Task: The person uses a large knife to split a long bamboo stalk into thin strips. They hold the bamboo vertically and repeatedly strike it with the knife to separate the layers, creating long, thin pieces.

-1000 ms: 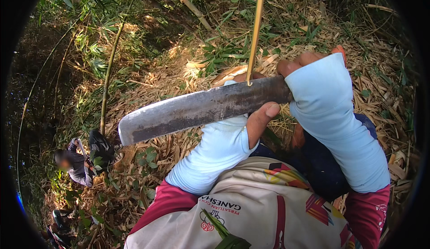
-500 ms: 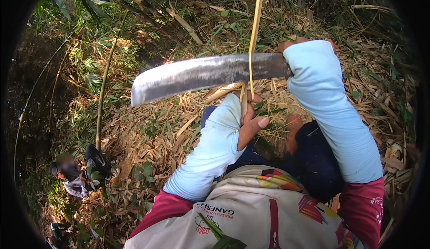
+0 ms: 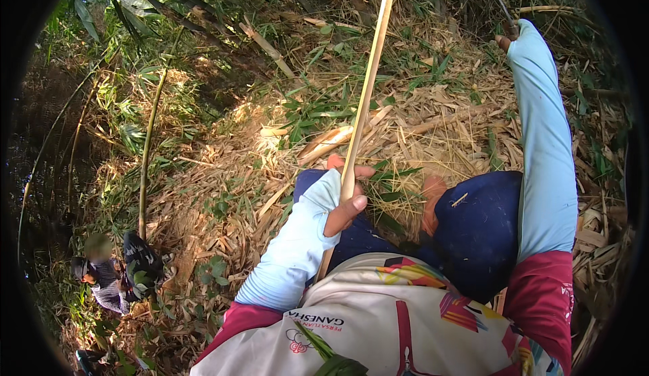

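- Head view: the left hand has its fingers wrapped tightly round a pale split bamboo strip, gripping it low on its length, just above the lap.
- The strip's long axis runs steeply up the picture, its lower end by the person's chest and its far tip pointing up and slightly right, over the litter of dry leaves on the ground.
- The right hand is raised high at the upper right, the arm in a light blue sleeve; its fingers seem curled round something dark, but I cannot tell what it is or how firm the hold is.
- Judged from this, the strip is being steadied for a cut or shave; the next move calls for a firm, still left grip and a stroke well clear of the thumb.
- Another person crouches down the slope at lower left.
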The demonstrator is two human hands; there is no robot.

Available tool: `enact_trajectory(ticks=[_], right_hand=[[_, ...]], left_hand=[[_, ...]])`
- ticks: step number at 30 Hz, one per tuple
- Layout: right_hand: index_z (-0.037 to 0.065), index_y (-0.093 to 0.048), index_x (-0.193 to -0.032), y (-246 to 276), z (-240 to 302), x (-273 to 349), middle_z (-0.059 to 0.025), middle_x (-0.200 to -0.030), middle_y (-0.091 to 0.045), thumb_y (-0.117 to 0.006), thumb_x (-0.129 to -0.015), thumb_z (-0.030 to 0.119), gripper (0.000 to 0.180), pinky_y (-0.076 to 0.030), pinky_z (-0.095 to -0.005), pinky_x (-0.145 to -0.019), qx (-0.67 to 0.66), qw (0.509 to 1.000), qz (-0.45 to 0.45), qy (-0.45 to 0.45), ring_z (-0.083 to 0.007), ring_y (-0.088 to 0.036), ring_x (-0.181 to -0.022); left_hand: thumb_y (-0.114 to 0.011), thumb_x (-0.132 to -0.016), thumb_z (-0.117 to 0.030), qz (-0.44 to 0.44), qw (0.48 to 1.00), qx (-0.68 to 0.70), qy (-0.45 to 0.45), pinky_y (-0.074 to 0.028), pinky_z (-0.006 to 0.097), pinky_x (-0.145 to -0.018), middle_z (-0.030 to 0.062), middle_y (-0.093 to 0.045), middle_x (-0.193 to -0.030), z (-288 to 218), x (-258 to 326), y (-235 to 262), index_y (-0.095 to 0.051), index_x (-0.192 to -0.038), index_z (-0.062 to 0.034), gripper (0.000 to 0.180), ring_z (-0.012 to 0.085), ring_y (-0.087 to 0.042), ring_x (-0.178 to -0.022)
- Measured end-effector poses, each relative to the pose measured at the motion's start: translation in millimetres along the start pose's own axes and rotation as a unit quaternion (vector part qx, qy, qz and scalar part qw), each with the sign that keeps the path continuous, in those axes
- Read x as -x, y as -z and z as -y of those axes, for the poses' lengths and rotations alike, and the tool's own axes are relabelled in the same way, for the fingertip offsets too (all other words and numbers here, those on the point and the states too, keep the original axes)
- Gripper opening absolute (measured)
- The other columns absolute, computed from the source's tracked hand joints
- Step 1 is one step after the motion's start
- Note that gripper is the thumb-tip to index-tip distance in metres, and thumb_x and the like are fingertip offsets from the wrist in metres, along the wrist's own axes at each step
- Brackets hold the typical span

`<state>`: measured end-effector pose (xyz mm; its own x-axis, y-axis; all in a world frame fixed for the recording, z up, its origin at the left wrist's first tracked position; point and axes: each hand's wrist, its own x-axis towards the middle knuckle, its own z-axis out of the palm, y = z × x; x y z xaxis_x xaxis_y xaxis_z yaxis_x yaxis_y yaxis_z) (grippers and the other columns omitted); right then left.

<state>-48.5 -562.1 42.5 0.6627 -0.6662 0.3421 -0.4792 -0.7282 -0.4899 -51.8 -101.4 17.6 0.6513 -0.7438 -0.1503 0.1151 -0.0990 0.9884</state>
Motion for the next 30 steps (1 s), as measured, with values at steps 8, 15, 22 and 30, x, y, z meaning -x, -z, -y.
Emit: enact_trajectory(ticks=[8, 15, 22, 30], right_hand=[[0.005, -0.060, -0.113, 14, 108, 118, -0.0070, -0.080, -0.062, -0.074, -0.083, 0.019, 0.036, -0.045, -0.0295, -0.071, -0.227, 0.967, 0.091, 0.070, -0.0154, -0.058, -0.076], [0.007, -0.065, -0.097, 18, 153, 173, -0.0138, -0.080, -0.062, -0.072, -0.071, 0.000, 0.029, -0.050, -0.0363, -0.064, -0.179, 0.918, 0.108, 0.338, -0.0306, -0.063, -0.074], [0.011, -0.064, -0.084, 15, 163, 187, -0.0087, -0.065, -0.061, -0.066, -0.070, 0.012, 0.014, -0.049, -0.0410, -0.056, -0.108, 0.884, 0.133, 0.435, -0.0295, -0.064, -0.062], [0.014, -0.064, -0.089, 13, 164, 191, -0.0035, -0.064, -0.058, -0.063, -0.074, 0.018, 0.015, -0.044, -0.0395, -0.051, -0.070, 0.891, 0.096, 0.439, -0.0234, -0.063, -0.059]], left_hand=[[-0.061, -0.092, -0.025, 0.014, 0.984, 0.173, -0.041, -0.039, 0.023, -0.048, 0.0061, -0.055, -0.079, -17, -22, 3, -0.038, -0.136, 0.0068, 0.058, 0.0106, -0.048, -0.054], [-0.061, -0.092, -0.023, -0.002, 0.986, 0.154, -0.059, -0.043, 0.023, -0.055, 0.0050, -0.059, -0.083, -27, -35, 0, -0.042, -0.137, 0.0041, 0.057, 0.0105, -0.051, -0.060], [-0.076, -0.075, -0.032, -0.043, 0.991, -0.056, -0.117, -0.043, 0.030, -0.090, 0.0035, -0.055, -0.107, -41, -21, -5, -0.033, -0.149, -0.0003, 0.091, 0.0141, -0.054, -0.098], [-0.075, -0.082, -0.045, -0.051, 0.990, -0.021, -0.128, -0.042, 0.033, -0.097, 0.0098, -0.058, -0.113, -41, -16, -17, -0.023, -0.151, 0.0034, 0.099, 0.0183, -0.055, -0.108]])
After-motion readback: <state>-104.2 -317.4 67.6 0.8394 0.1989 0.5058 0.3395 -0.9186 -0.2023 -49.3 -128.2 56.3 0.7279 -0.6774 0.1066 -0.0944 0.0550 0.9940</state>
